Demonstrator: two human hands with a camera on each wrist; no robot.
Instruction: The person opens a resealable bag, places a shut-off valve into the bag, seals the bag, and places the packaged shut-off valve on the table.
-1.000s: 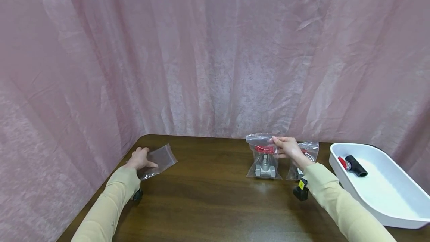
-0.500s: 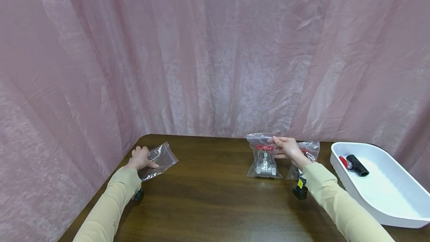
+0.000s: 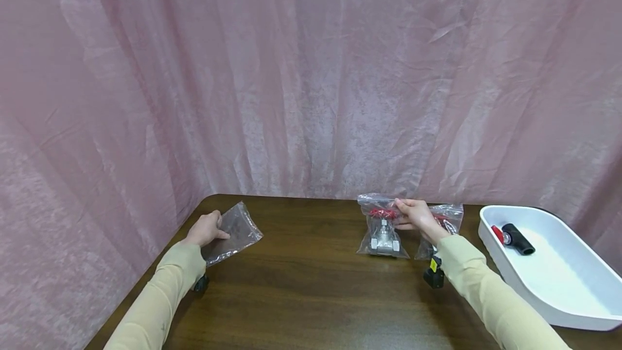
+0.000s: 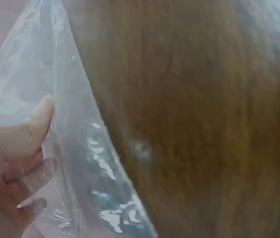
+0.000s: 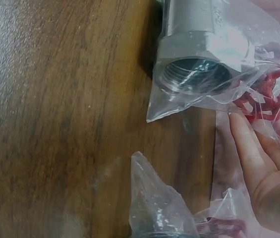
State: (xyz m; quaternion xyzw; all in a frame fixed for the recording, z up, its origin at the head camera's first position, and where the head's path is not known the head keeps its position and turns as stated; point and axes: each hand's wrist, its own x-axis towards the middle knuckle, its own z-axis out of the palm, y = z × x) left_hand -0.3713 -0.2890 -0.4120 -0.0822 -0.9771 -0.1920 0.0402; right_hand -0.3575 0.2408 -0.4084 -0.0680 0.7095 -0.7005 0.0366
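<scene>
At the table's left side my left hand [image 3: 205, 229] pinches an empty clear plastic bag [image 3: 236, 234]. In the left wrist view the thumb lies on the bag's near face, with fingers seen through the film. On the right, my right hand [image 3: 418, 217] pinches the upper right side of a clear zip bag [image 3: 374, 204] holding a grey metal gate valve [image 3: 385, 239] with a red handwheel [image 5: 268, 96]. The valve stands upright on the table, its threaded port facing the right wrist camera. Partly behind the right hand is another zip bag [image 3: 449, 215] with a red-topped metal item.
A white tray [image 3: 549, 285] stands at the right, holding a black tube-shaped piece [image 3: 519, 239] and a red-handled part [image 3: 498, 234]. A pink curtain [image 3: 311, 80] hangs behind the brown wooden table [image 3: 301, 285].
My left hand has shifted slightly right and now lifts the clear bag somewhat, its edge tilting up. The right hand and the bagged valve have barely moved.
</scene>
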